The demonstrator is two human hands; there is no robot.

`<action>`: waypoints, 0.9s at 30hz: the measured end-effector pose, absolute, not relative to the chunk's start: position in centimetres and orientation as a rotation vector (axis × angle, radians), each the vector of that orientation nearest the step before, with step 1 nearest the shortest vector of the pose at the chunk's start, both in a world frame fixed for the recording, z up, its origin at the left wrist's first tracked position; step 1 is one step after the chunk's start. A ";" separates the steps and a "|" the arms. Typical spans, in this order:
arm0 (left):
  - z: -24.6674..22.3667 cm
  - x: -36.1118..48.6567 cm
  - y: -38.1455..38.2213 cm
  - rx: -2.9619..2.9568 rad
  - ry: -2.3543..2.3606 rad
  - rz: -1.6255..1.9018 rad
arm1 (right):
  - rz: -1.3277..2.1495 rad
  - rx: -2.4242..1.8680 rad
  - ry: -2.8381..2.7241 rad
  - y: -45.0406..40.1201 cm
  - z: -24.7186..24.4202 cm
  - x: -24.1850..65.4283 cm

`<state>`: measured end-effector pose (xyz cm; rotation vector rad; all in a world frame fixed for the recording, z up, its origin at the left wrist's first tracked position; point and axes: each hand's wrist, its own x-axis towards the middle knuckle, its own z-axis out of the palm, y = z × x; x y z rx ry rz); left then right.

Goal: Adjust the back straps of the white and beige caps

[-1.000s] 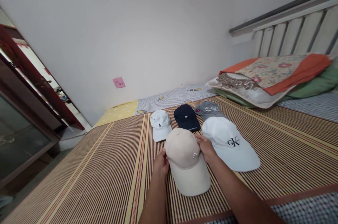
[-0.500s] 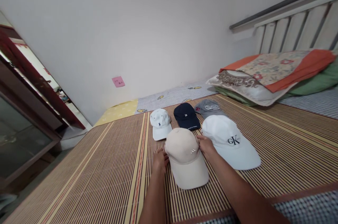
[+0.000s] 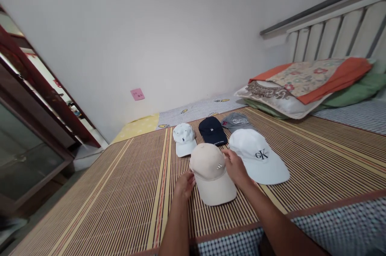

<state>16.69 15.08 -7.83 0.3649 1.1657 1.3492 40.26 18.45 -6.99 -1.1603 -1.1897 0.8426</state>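
A beige baseball cap (image 3: 208, 161) rests on the striped mat with its brim toward me. At its left edge, my left hand (image 3: 184, 183) has its fingers curled in against the side. My right hand (image 3: 235, 167) holds the cap's right side; some of the fingertips are hidden. Close by on the right lies a white cap (image 3: 253, 147) with CK letters. Behind the beige cap are a smaller white cap (image 3: 184, 139), a navy cap (image 3: 212, 131) and a grey cap (image 3: 239, 121) partly covered by the CK one.
The striped mat (image 3: 120, 191) covers the bed, over checked bedding (image 3: 337, 224). Stacked pillows (image 3: 289, 95) with an orange-edged floral cloth lie at the right, below a radiator (image 3: 325, 39). A wall (image 3: 181, 39) runs along the far side. A glass-fronted cabinet (image 3: 27, 155) stands left.
The view has shifted slightly, showing more checked bedding at the near edge. Both hands stay at the beige cap's sides, and the right hand sits a little further along its edge.
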 end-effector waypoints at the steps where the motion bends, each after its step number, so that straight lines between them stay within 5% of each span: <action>1: -7.6 16.7 15.0 0.362 1.146 1.347 | 0.850 -1.165 -1.193 17.8 -6.9 40.7; 27: -9.8 17.6 17.0 0.394 0.693 1.222 | 1.107 -1.477 -1.374 17.2 -10.6 43.2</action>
